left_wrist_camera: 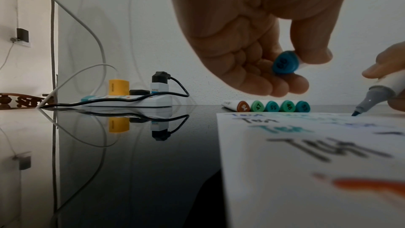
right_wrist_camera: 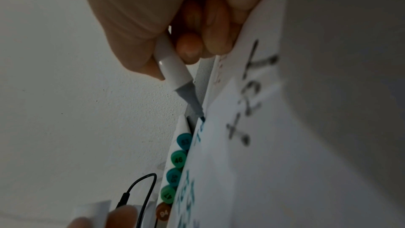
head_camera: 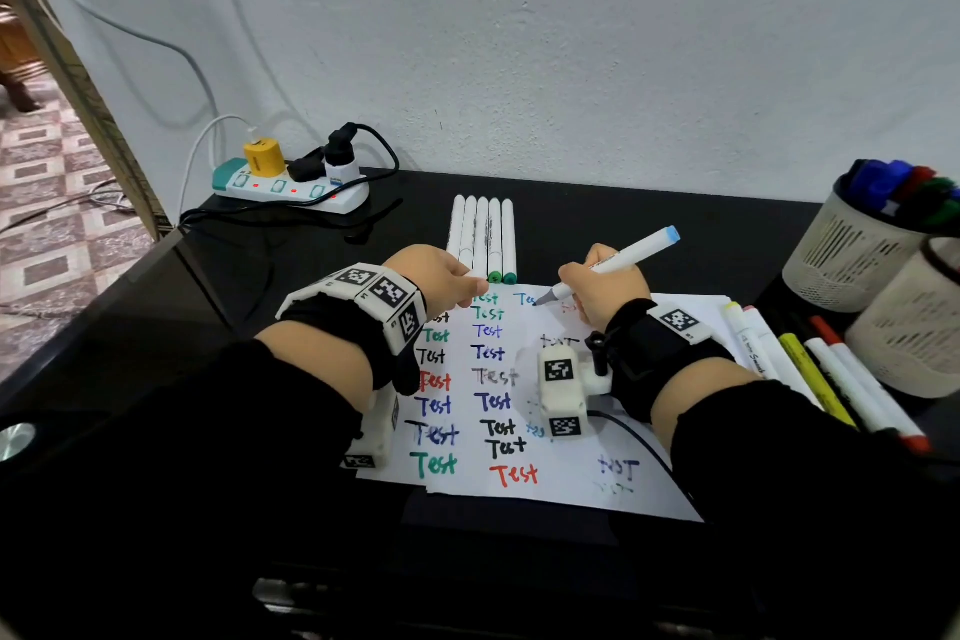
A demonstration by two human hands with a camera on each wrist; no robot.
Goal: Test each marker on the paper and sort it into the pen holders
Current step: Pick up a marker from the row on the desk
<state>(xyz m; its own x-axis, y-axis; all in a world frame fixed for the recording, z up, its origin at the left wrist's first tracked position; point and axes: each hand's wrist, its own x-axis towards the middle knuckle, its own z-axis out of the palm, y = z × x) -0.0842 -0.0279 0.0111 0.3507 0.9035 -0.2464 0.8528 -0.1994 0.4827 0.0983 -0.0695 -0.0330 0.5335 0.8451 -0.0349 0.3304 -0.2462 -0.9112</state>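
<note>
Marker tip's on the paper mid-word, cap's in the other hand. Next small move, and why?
Probably finish the word. The right hand holds the marker with its tip on the paper, where only "Te" shows in blue. The left hand pinches the blue cap, so recapping likely follows.

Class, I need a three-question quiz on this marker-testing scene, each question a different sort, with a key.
1. True or false: the right hand presses the marker tip to the paper.
2. What does the left hand hold? A) blue cap B) scissors C) eraser
3. Fill in: ___ capped markers lie in a row beyond the paper.

Key: 1 true; 2 A; 3 five.
</note>
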